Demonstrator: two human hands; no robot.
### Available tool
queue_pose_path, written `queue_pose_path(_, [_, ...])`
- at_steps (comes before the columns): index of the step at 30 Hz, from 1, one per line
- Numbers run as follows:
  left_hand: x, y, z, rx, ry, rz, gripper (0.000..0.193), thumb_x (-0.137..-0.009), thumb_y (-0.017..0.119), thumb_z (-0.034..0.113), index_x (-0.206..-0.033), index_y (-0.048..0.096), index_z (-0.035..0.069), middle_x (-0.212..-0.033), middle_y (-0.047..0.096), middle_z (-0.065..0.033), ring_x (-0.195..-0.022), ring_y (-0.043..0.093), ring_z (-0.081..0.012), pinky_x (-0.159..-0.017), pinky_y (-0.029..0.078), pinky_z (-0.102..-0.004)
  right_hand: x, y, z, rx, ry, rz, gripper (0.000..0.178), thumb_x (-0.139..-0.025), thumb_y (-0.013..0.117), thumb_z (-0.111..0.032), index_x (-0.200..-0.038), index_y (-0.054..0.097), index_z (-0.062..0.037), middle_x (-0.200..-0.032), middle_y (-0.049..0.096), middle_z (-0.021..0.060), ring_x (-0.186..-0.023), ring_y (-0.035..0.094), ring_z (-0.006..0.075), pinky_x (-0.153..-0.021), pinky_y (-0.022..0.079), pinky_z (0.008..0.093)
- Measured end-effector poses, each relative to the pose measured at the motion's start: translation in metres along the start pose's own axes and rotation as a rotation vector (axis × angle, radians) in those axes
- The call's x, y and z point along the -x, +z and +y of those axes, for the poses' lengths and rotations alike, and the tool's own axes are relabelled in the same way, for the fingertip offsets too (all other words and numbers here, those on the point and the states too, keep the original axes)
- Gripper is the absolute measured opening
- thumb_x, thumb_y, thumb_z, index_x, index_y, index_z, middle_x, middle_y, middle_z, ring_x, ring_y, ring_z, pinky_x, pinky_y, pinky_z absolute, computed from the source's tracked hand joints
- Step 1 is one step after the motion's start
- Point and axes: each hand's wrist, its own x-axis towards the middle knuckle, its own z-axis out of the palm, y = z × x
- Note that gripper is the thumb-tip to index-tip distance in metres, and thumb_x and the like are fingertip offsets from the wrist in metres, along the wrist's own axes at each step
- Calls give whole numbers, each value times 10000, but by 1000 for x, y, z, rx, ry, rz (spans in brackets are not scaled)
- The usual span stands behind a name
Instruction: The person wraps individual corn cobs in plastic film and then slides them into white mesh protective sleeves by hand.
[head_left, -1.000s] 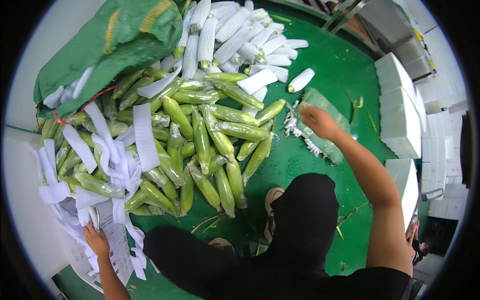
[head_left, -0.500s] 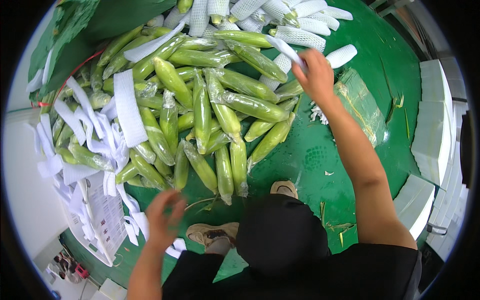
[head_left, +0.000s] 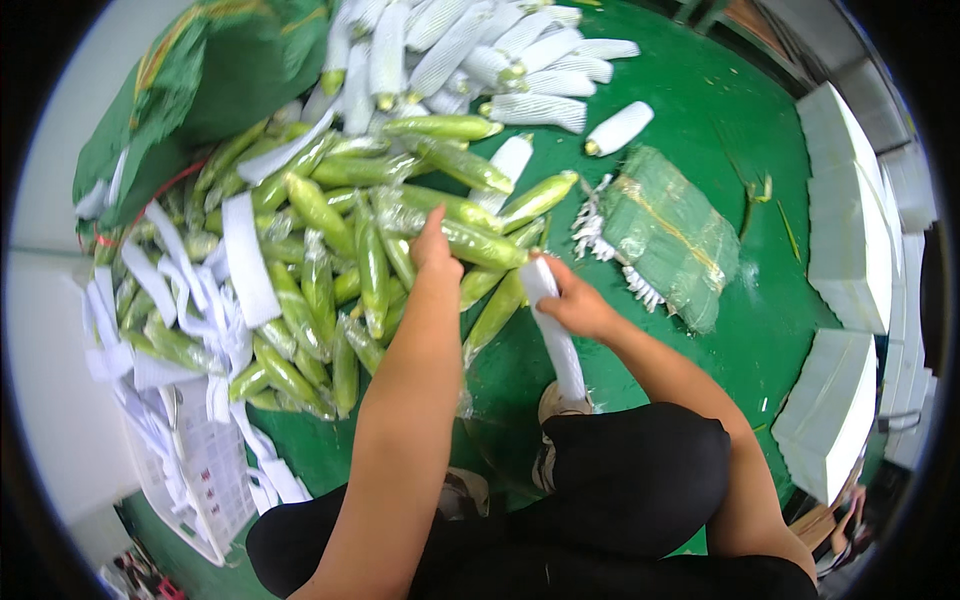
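Note:
My left hand (head_left: 437, 252) reaches into the heap and closes on a green ear of corn (head_left: 485, 243) wrapped in clear film. In my right hand (head_left: 578, 304) is a flat white foam net sleeve (head_left: 556, 345), hanging down toward my shoe. The sleeve's upper end meets the tip of the ear; whether the tip is inside cannot be made out. Other film-wrapped ears of corn (head_left: 372, 270) lie around and under my left hand.
Sleeved ears (head_left: 450, 50) are piled at the far side. Loose foam sleeves (head_left: 250, 260) and a white crate (head_left: 205, 480) lie at the left. A green woven sack (head_left: 665, 235) is on the green floor; white boxes (head_left: 850, 210) line the right.
My left hand has moved from the near left onto an ear of corn in the heap. My right hand has come nearer with the foam sleeve, bringing it against that ear's tip.

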Motion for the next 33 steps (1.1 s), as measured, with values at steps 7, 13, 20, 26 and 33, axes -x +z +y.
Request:
queue_pose_path(7, [127, 25, -33, -340, 513, -474, 492, -818, 723, 18, -1259, 506, -2, -984, 650, -89, -865, 635, -223, -814, 524, -377, 64, -62, -10, -419, 207, 173, 600, -791, 560, -23, -1376, 484, -133, -1087, 629, 42, -965, 597, 154, -835, 499, 302])
queue_pose_path(13, [173, 22, -88, -782, 1225, -839, 469, -847, 753, 84, -1267, 545, 64, -1007, 628, -136, -833, 639, -305, -756, 535, -392, 74, -39, -19, -799, 193, 124, 658, -787, 552, 48, -1415, 452, -120, -1160, 591, 25, -1029, 567, 121, -857, 485, 283])
queue_pose_path(20, [157, 9, -111, -863, 1289, -835, 284, -832, 716, 26, -1048, 540, 80, -963, 607, -155, -802, 617, -344, -670, 518, -419, 70, -18, 24, -1203, 99, 334, 365, -1007, 550, -116, -1355, 455, -63, -1035, 623, 41, -898, 595, 138, -789, 504, 306])
queue_pose_path(26, [170, 6, -99, -1091, 1424, -889, 207, -890, 667, 186, -1058, 571, 114, -1079, 649, -111, -914, 588, -325, -807, 456, -435, 60, -16, 39, -126, -87, 808, 203, -807, 746, -17, -700, 573, -32, -931, 599, 83, -887, 535, 197, -768, 428, 320])
queue_pose_path(33, [189, 8, -89, -1264, 1233, -718, 164, -860, 661, 113, -1021, 641, 124, -1098, 691, -11, -930, 560, -284, -846, 414, -409, 37, -48, 57, -90, -132, 428, 411, -844, 763, -193, -1187, 571, -72, -1336, 500, 158, -1236, 489, 340, -976, 447, 409])
